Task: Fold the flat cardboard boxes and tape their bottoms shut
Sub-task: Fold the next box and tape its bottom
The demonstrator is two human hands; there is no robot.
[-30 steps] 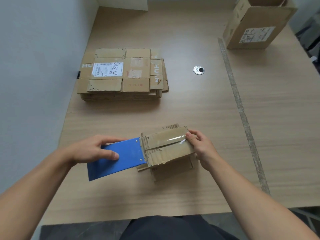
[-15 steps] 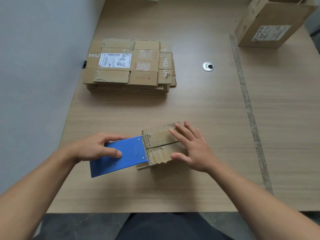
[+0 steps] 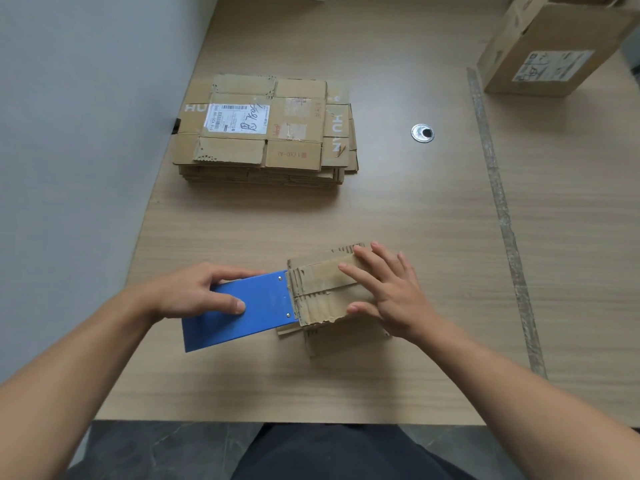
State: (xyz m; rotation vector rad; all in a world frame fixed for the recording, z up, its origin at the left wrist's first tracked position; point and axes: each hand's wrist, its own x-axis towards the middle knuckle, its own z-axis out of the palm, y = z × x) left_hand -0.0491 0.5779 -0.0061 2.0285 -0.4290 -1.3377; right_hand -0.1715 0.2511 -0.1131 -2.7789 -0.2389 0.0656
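While my right fingers [image 3: 356, 277] lie straight and spread, they press flat on the top of the box [image 3: 322, 299], and the thumb touches its near edge. Nothing is gripped there: the right hand [image 3: 394, 299] simply bears down on the cardboard. On the other side my left fingers [image 3: 235, 271] curl over the far edge of the blue dispenser [image 3: 252, 313], with the thumb pressed on its top face, so the left hand [image 3: 190, 292] is grasping it. The dispenser lies tilted, its right end touching the box's left edge and its left end pointing toward me.

The box stands on the table [image 3: 398, 209], in the near middle, between my two hands. Its flaps are folded shut on top, their edges ragged. A paler band that looks like tape runs left to right along the seam, partly under my fingers.

Farther out, on the far left beside the wall [image 3: 86, 133], I see a stack [image 3: 294, 154] of flat boxes, and the top one carries a white label. Right of the stack a round metal grommet [image 3: 422, 133] sits in the tabletop. A worn strip [image 3: 502, 216] runs near to far down the right side of the table. Beyond it, in the far right corner, stands a large carton [image 3: 540, 32] with a label on its near face.
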